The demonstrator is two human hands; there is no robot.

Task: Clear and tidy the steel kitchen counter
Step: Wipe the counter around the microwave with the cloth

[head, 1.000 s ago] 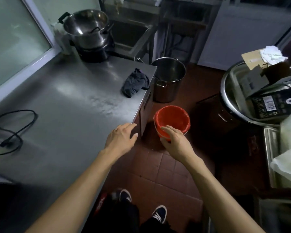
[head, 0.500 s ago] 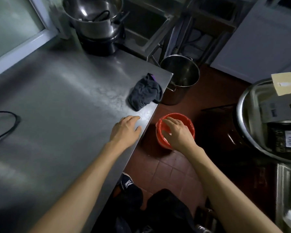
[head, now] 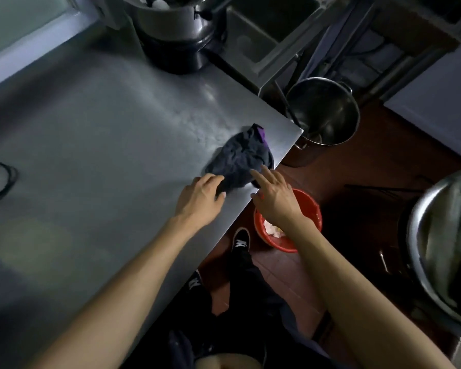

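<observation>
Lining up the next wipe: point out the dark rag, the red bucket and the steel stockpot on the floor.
dark rag (head: pixel 241 158), head view, middle of the crumpled cloth.
red bucket (head: pixel 310 209), head view, far rim.
steel stockpot (head: pixel 328 110), head view, inner wall.

Both hands are at the dark cloth (head: pixel 241 158) near the steel tabletop's (head: pixel 96 161) corner. Left hand (head: pixel 201 197) curls onto the cloth's near edge, fingertips tucked into the fabric; right hand (head: pixel 274 194) reaches in with fingers straight, touching its right side. Below on the floor sit a red bucket (head: pixel 308 209) and a steel pot (head: pixel 328 113).
</observation>
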